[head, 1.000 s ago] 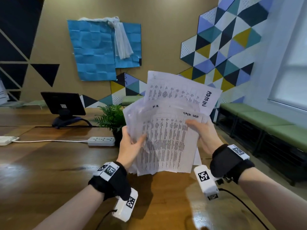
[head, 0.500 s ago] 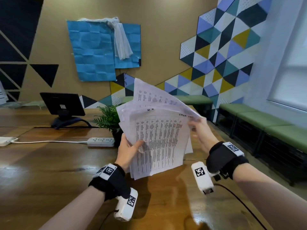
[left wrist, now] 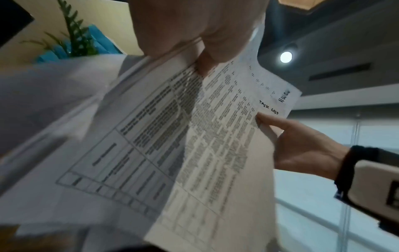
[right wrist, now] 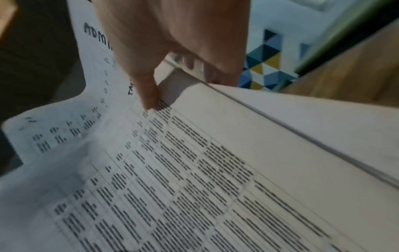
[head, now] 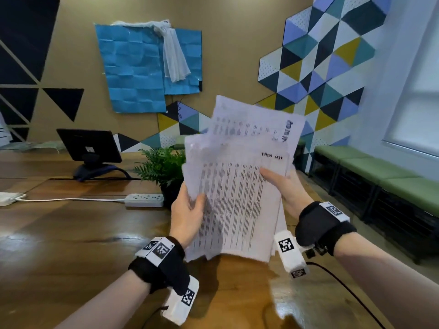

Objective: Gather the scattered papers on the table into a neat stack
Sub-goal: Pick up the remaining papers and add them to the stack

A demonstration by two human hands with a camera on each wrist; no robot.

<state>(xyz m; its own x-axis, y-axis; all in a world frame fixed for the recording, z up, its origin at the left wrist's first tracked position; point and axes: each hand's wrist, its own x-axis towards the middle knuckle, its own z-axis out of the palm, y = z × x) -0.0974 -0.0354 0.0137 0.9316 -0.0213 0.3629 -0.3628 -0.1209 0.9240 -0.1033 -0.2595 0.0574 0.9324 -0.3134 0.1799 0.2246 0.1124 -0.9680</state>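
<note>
A loose bundle of printed papers stands upright above the wooden table, its sheets fanned and uneven at the top. My left hand grips the bundle's left edge, thumb across the front sheet. My right hand pinches the right edge, thumb on the front near the handwritten heading. In the left wrist view the papers fill the frame with the right hand at their far side. The right wrist view shows my thumb pressed on the printed papers. The fingers behind the sheets are hidden.
A potted plant stands just behind the papers. A white power strip and its cable lie to the left, a dark tablet on a stand further back. Green benches line the right wall.
The bundle dipped and tilted half a second ago and is now raised upright again. The back sheet has come up behind the front one, and my right hand has shifted along the right edge.
</note>
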